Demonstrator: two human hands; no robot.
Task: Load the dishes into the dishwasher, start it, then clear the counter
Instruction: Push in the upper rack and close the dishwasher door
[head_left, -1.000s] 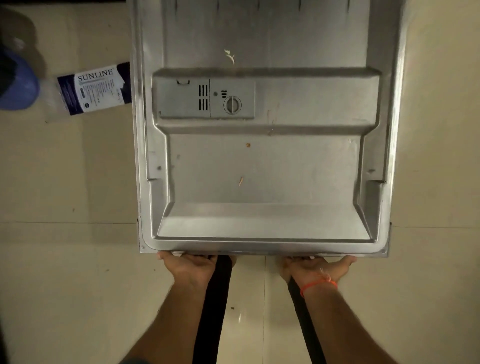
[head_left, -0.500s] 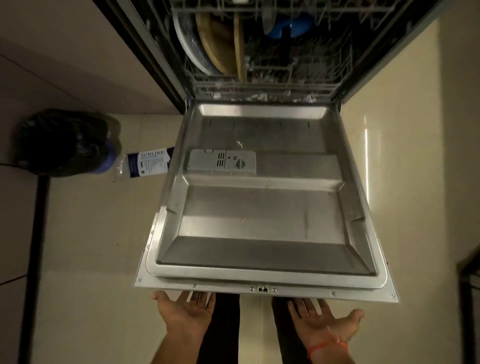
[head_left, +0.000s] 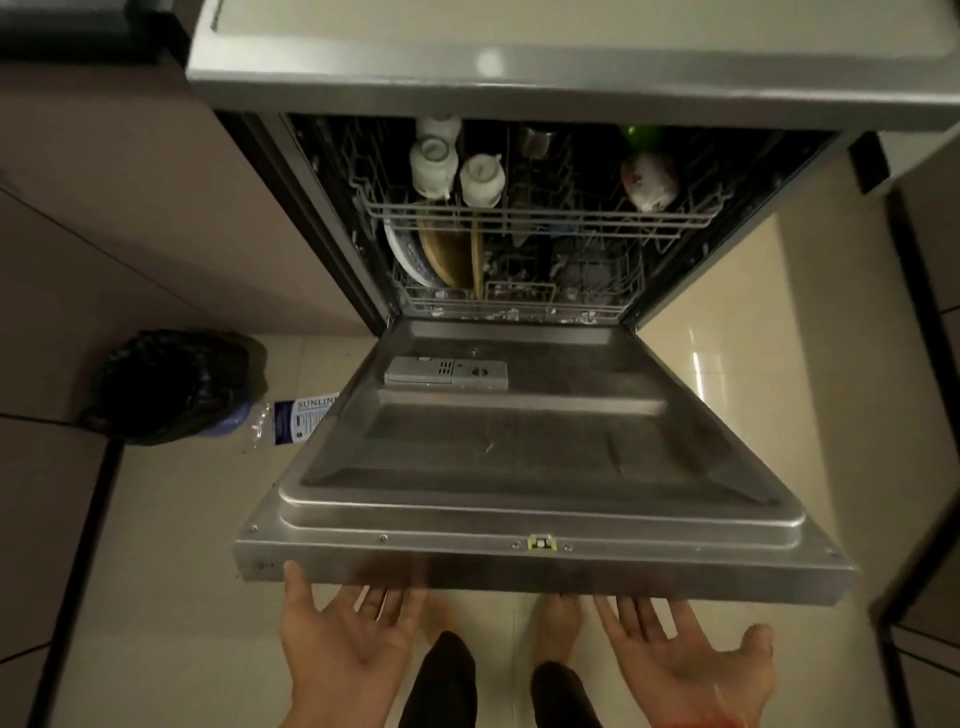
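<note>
The steel dishwasher door (head_left: 519, 467) is partly raised, with its front edge tilted up toward me. My left hand (head_left: 343, 634) is palm up under the edge's left part, thumb touching the door's face. My right hand (head_left: 680, 660) is palm up under the right part, fingers spread. Neither hand grips anything. Inside, the upper rack (head_left: 519, 215) holds white cups (head_left: 434, 163) and a patterned bowl (head_left: 649, 182). The lower rack (head_left: 509, 304) holds upright plates (head_left: 441, 254). A grey detergent dispenser (head_left: 447, 372) sits on the door's inner side.
The counter edge (head_left: 519, 67) runs above the dishwasher. On the tiled floor to the left are a black bin bag (head_left: 171, 384) and a lying plastic bottle (head_left: 296, 421) with a blue label. Cabinet fronts stand on both sides. My bare feet are below the door.
The door has swung upward from flat. My hands went from holding under its front edge to open palms beneath it. The view tilted up, showing the racks and the counter.
</note>
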